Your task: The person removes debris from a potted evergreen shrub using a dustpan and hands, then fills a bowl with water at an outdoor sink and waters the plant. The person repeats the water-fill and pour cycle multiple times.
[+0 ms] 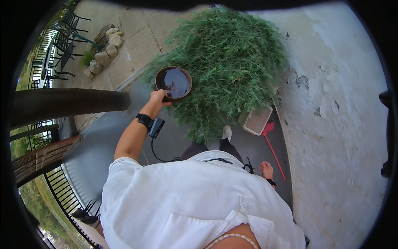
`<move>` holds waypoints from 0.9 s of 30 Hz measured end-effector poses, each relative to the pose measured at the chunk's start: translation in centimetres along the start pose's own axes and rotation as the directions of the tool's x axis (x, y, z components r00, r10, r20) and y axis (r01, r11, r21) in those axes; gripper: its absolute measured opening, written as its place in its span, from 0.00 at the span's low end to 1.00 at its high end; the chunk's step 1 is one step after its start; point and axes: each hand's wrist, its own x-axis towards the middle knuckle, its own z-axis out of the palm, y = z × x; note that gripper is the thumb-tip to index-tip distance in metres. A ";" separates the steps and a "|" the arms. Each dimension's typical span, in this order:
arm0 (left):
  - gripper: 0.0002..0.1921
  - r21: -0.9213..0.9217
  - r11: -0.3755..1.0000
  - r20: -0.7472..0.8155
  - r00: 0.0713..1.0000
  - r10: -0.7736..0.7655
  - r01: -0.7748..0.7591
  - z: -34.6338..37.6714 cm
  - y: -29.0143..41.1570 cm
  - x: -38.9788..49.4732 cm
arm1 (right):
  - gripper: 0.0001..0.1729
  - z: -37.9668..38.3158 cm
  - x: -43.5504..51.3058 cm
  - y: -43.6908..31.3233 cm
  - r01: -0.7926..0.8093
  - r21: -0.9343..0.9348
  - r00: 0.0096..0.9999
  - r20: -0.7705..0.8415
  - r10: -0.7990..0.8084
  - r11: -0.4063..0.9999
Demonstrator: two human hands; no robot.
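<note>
My left hand (pixel 160 97) grips the near rim of a round brown bowl or pot (pixel 173 83), held out beside a large bush with feathery green leaves (pixel 227 59). Dark liquid with a shiny, reflecting surface fills much of the bowl. A black strap with a small box (pixel 156 127) and a cable is on my left wrist. Down at my right side hangs my right hand (pixel 266 170), holding nothing that shows, its fingers loosely bent. Near it on the grey floor lies a red long-handled tool (pixel 273 151), its wide head partly under a pale rectangular planter or tub (pixel 257 119).
A worn white wall (pixel 329 93) with peeling paint runs along the right. At left, a dark post (pixel 71 101) and a wooden bench (pixel 46 158) border the grey floor. Rocks (pixel 102 58) and black metal chairs (pixel 63 43) stand on the paving at upper left.
</note>
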 end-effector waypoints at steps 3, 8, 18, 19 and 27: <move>0.14 0.042 0.999 0.006 1.000 -0.014 0.014 -0.8 -0.5 0.4 | 0.17 -0.3 -0.2 -0.2 -0.017 -0.115 0.999 0.032 0.021 0.993; 0.13 0.105 0.993 -0.069 0.995 0.071 -0.063 -1.5 -0.7 1.0 | 0.14 -1.2 -1.3 0.4 -0.096 -0.147 0.993 0.049 0.105 0.984; 0.13 0.248 0.961 -0.060 0.988 0.144 -0.125 -1.7 2.0 1.8 | 0.17 -1.9 0.0 0.1 -0.068 -0.177 0.995 0.055 0.078 0.982; 0.13 0.256 0.956 -0.064 0.984 0.164 -0.142 -1.5 2.4 1.9 | 0.17 -1.6 0.2 0.0 -0.083 -0.138 0.995 0.038 0.089 0.987; 0.14 0.471 0.859 -0.068 0.963 0.261 -0.200 0.8 6.2 3.3 | 0.17 -0.3 1.1 0.2 -0.151 0.025 0.988 0.039 0.150 0.988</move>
